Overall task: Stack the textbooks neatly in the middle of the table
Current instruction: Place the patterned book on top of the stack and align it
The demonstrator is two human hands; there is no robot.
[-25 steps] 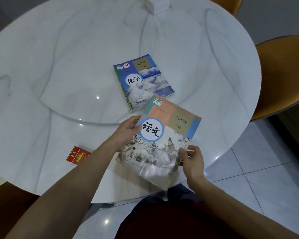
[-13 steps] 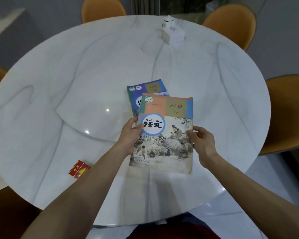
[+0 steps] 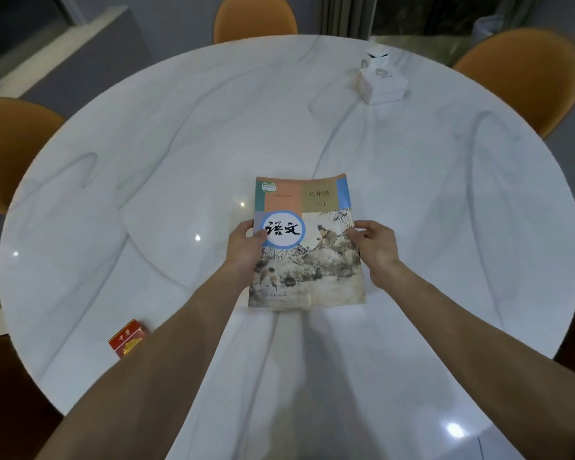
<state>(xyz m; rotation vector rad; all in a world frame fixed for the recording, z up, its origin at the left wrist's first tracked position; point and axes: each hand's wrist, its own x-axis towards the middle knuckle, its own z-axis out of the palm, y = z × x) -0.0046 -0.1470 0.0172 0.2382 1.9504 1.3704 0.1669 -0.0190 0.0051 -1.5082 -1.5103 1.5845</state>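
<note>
A textbook with an orange and tan cover, a blue-ringed white circle and a painted scene [image 3: 316, 260] sits near the middle of the round white marble table [image 3: 213, 134]. My left hand [image 3: 244, 249] grips its left edge, thumb on the cover. My right hand [image 3: 375, 247] holds its right edge. The blue textbook seen earlier is hidden, fully covered by this one.
A red cigarette pack [image 3: 127, 338] lies near the table's front left edge beside my left forearm. A white tissue box [image 3: 380, 81] stands at the far right. Orange chairs [image 3: 254, 18] ring the table.
Both hands have carried the orange textbook forward from the near edge and squared it over the blue textbook, which no longer shows.
</note>
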